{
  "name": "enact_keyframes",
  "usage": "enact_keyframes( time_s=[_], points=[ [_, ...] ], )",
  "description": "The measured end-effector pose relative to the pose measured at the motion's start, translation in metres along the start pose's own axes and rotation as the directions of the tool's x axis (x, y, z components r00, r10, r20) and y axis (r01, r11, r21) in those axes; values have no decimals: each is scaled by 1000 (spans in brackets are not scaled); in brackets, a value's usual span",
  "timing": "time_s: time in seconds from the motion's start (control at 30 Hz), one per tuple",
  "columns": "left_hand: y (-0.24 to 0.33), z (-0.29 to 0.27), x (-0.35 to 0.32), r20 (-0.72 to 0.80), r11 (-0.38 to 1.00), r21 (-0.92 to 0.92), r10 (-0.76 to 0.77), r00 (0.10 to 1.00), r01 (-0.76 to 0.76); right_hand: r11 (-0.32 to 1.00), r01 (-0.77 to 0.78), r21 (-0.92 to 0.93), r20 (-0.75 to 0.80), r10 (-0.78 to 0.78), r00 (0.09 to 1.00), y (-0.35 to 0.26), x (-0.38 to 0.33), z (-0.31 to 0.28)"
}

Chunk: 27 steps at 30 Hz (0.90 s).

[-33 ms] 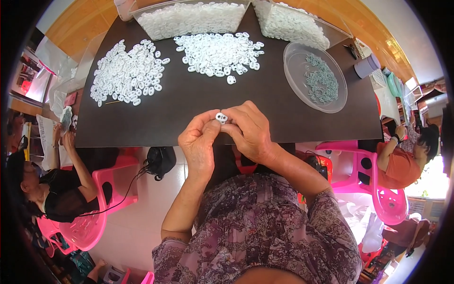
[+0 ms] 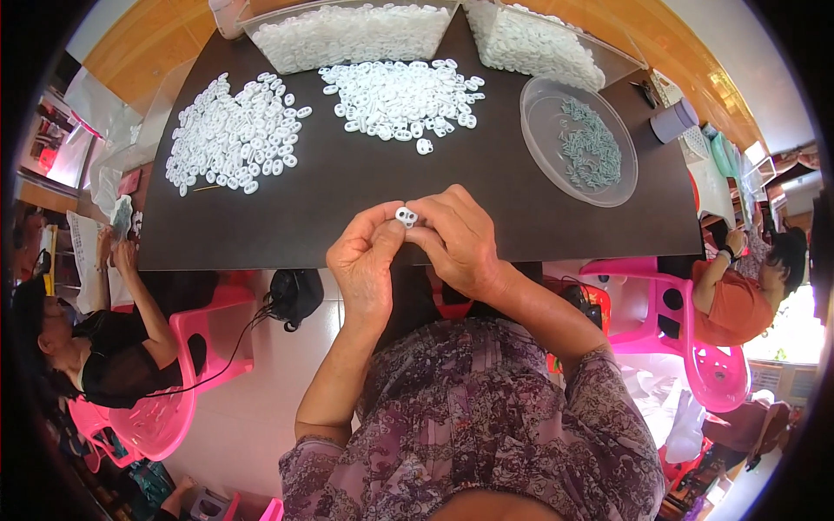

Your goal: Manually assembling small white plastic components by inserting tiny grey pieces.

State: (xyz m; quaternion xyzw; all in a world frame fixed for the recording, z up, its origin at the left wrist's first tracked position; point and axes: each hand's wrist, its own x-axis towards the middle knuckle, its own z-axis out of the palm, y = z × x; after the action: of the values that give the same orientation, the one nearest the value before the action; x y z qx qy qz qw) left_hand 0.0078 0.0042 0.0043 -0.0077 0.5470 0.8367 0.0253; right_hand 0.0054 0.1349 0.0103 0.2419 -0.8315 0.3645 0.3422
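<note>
My left hand (image 2: 363, 260) and my right hand (image 2: 460, 241) meet at the near edge of a dark table (image 2: 330, 195). Their fingertips pinch one small white plastic piece with two holes (image 2: 406, 215) between them. Beyond the hands lie two spreads of the same white pieces, one at the left (image 2: 234, 130) and one in the middle (image 2: 400, 97). A single white piece (image 2: 424, 146) lies apart, just in front of the middle spread. To the right stands a clear round dish (image 2: 556, 178) holding small grey-green parts (image 2: 589, 143).
Two clear bins (image 2: 352, 35) (image 2: 539, 43) full of white pieces stand at the table's far edge. A person in black (image 2: 104, 347) sits left on a pink chair; another in orange (image 2: 730, 295) sits right. A black bag (image 2: 295, 295) lies below the table edge.
</note>
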Motion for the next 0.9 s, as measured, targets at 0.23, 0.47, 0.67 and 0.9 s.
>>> enact_keyframes(
  time_s=[0.23,0.47,0.67,0.9],
  points=[
    [6,-10,3,100,998,58,10,995,-15,1000,26,-11,-25,-27,999,-2,4,-3],
    [1,-10,2,94,988,-48,150,984,-146,998,57,35,-61,-55,997,-5,5,1],
    [-7,-8,0,43,970,-80,233,972,-229,997,14,81,-73,-8,997,-6,2,4],
    [-13,-7,-1,1,956,-24,293,956,-293,988,-94,126,-77,104,992,-10,-1,8]
  ],
)
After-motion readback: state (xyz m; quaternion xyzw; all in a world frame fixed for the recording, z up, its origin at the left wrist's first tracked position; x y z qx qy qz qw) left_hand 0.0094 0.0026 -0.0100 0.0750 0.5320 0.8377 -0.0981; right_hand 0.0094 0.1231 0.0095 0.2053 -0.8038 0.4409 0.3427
